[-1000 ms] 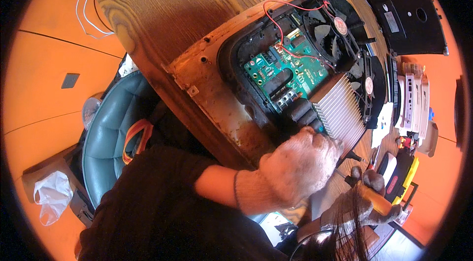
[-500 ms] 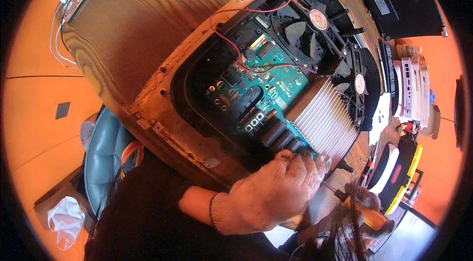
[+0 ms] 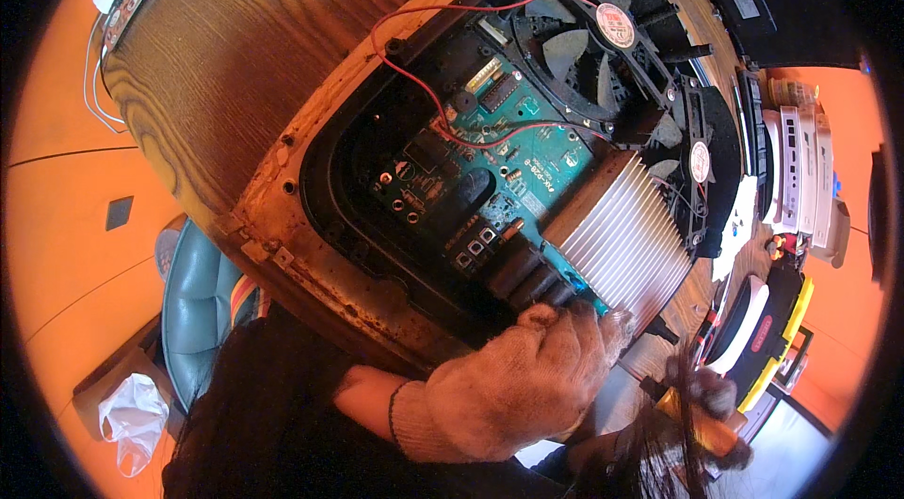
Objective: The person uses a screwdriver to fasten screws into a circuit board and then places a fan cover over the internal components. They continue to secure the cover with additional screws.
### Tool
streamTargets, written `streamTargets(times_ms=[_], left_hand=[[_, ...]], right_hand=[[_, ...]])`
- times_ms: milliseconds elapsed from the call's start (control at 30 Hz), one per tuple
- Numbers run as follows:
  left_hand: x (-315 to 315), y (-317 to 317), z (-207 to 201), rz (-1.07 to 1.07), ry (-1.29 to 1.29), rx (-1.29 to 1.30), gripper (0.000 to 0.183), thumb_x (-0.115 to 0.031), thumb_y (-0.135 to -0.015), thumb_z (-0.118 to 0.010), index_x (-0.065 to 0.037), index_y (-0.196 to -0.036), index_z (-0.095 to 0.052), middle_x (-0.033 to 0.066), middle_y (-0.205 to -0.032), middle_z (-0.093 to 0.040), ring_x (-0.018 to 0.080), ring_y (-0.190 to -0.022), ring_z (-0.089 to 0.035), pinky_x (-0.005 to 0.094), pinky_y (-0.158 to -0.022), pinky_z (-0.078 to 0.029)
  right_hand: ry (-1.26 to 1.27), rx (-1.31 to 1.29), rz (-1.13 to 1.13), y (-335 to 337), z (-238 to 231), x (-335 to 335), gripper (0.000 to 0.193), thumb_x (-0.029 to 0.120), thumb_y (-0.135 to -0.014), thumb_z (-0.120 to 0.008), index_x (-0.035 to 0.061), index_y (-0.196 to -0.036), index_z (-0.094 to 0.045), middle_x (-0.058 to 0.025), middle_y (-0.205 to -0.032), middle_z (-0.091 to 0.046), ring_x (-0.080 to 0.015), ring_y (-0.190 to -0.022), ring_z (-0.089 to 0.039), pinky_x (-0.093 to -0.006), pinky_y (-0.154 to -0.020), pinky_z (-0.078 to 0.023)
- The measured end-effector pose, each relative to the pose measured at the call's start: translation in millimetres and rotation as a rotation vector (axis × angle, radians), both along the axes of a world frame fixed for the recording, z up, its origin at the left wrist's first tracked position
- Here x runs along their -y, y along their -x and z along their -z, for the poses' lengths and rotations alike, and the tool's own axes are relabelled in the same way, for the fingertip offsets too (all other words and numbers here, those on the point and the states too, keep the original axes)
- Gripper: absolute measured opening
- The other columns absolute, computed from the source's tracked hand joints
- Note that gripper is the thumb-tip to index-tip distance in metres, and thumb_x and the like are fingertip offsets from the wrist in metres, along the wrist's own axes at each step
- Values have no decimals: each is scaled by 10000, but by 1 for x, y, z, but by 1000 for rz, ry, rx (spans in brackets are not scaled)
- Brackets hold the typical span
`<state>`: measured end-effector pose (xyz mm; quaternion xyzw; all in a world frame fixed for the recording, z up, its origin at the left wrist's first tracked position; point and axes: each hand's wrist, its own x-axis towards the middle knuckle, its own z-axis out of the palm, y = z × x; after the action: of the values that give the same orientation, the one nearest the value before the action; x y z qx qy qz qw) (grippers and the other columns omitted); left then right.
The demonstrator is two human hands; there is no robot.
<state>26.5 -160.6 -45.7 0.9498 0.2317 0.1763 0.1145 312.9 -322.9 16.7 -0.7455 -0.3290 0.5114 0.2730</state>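
Lying open on the worktop (image 3: 254,19), a casing (image 3: 275,181) with a stained brown rim and a black inner frame is recorded at the centre of the scene. Green circuit board (image 3: 546,174): seated inside the casing. Finned metal heat sink (image 3: 621,240): set at the board's right side. Black cylinders (image 3: 516,265): lined up just left of the heat sink, toward its near end. Red wire (image 3: 411,77): looped over the board from the far side. Two dark fans, far fan (image 3: 617,25) and right-hand fan (image 3: 699,162): mounted beyond and to the right of the board.

Left hand (image 3: 523,377), gloved: placed at the near end of the heat sink and board, fingers bent and bunched; whether anything is pinched cannot be told. Right hand (image 3: 713,394), gloved: wrapped around the yellow-orange handle of a thin-shafted tool (image 3: 716,435), the shaft being pointed toward the left hand; partly covered by strands of dark hair.

Surroundings: pale upright boxes (image 3: 800,174) are stood at right; a teal chair (image 3: 193,311) is seen at left.
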Motion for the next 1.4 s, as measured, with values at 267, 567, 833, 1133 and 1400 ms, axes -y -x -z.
streamTargets(times_ms=[267,567,833,1133,1400], left_hand=[[-3,2,-2,-11,-31,13,448,-253,-871,-513,-6,-1236,-598,132,-963,-615,181,-791,-546,269,-635,-450],[-4,0,-4,28,101,-10,434,-240,-873,-521,-11,-1234,-597,132,-965,-622,166,-790,-562,254,-634,-457],[-4,0,-6,-20,90,15,419,-217,-850,-550,-6,-1209,-602,85,-911,-597,144,-763,-551,251,-603,-460],[-5,-1,-6,-23,111,7,394,-214,-833,-556,-10,-1166,-613,80,-925,-604,150,-772,-571,256,-601,-477],[-3,-2,-7,-16,155,-25,404,-211,-835,-549,-20,-1185,-614,80,-951,-621,143,-800,-580,251,-604,-483]], right_hand=[[-60,37,59,12,3,4,492,295,-794,-762,-3,-1143,-584,-159,-959,-637,-236,-790,-637,-333,-741,-536],[-91,54,91,24,12,6,458,256,-804,-751,-7,-1141,-586,-152,-965,-644,-229,-800,-642,-320,-745,-537],[-150,86,136,33,17,5,428,220,-814,-740,-11,-1139,-587,-146,-969,-650,-222,-810,-646,-309,-749,-537],[-326,126,212,54,35,4,396,181,-824,-729,-15,-1138,-588,-139,-975,-656,-214,-820,-651,-297,-753,-537],[-526,306,208,94,45,-8,368,146,-833,-719,-19,-1136,-589,-133,-980,-662,-207,-829,-655,-285,-756,-537]])
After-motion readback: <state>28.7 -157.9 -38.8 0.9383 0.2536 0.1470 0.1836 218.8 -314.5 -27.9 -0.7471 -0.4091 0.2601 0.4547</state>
